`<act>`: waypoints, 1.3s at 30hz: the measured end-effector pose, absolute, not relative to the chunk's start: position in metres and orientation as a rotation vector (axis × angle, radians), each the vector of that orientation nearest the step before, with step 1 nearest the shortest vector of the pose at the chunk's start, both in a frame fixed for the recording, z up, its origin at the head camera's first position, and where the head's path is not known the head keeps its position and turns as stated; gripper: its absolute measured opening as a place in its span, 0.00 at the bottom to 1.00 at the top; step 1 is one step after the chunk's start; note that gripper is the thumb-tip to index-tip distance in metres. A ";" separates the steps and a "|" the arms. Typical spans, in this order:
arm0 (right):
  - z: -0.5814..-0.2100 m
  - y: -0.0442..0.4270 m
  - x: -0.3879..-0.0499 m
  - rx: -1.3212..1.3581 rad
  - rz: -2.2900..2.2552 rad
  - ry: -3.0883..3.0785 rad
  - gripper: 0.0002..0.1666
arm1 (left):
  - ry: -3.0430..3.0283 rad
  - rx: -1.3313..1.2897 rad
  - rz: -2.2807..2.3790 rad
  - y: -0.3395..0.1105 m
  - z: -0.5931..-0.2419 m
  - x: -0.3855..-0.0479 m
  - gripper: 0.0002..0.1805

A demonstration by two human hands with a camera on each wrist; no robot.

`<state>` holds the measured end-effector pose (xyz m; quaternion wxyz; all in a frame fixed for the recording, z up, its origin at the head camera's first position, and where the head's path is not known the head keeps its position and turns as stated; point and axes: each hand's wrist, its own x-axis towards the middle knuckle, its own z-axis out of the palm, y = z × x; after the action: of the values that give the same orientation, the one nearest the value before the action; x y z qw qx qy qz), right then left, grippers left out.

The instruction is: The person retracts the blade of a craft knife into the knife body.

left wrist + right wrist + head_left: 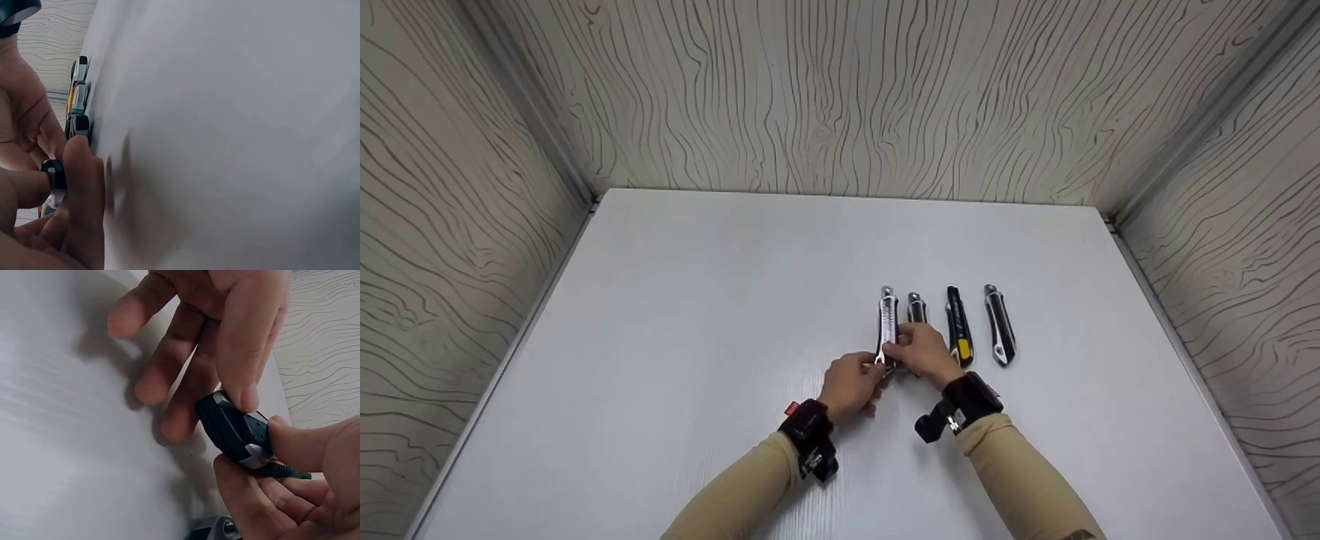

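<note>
In the head view, my left hand (pixel 850 384) and right hand (pixel 927 352) meet at the lower end of a silver-and-black utility knife (pixel 888 319). My left thumb and index finger pinch its end, also in the left wrist view, where the dark end of the utility knife (pixel 55 171) shows. My right thumb and index finger grip the same utility knife (pixel 233 430) by its sides. Just right of it lies a second utility knife (pixel 916 306), partly covered by my right hand.
Farther right on the white table (pixel 720 300) lie a dark green utility knife (pixel 956 319) with a yellow slider and a black-and-silver utility knife (pixel 1000 326). Wood-grain patterned panels (pixel 825 97) enclose the table at the back and sides.
</note>
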<state>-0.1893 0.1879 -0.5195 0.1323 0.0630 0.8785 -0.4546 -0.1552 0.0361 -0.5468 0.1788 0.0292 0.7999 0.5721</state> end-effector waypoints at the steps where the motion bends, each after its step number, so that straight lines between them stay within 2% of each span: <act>1: -0.520 0.187 -0.189 0.188 -1.307 2.553 0.22 | 2.282 0.089 1.602 0.035 -0.547 -0.155 0.11; 6: -0.521 0.183 -0.189 0.187 -1.231 2.595 0.22 | 2.383 0.126 1.520 0.030 -0.547 -0.155 0.13; 15: -0.524 0.175 -0.189 0.091 -1.063 2.798 0.15 | 2.515 0.207 1.391 0.026 -0.546 -0.156 0.12; 24: -0.523 0.169 -0.190 0.104 -0.967 2.885 0.16 | 2.516 0.179 1.416 0.022 -0.545 -0.157 0.14; 33: -0.523 0.168 -0.190 0.127 -0.850 2.937 0.20 | 2.478 0.143 1.474 0.013 -0.546 -0.159 0.16; 39: -0.522 0.166 -0.191 0.131 -0.791 2.961 0.12 | 2.454 0.113 1.502 0.006 -0.546 -0.160 0.16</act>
<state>-0.1907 0.1657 -0.5216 0.0369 0.0427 0.9646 -0.2575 -0.1604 0.0065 -0.5461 0.1309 0.0390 0.8450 0.5171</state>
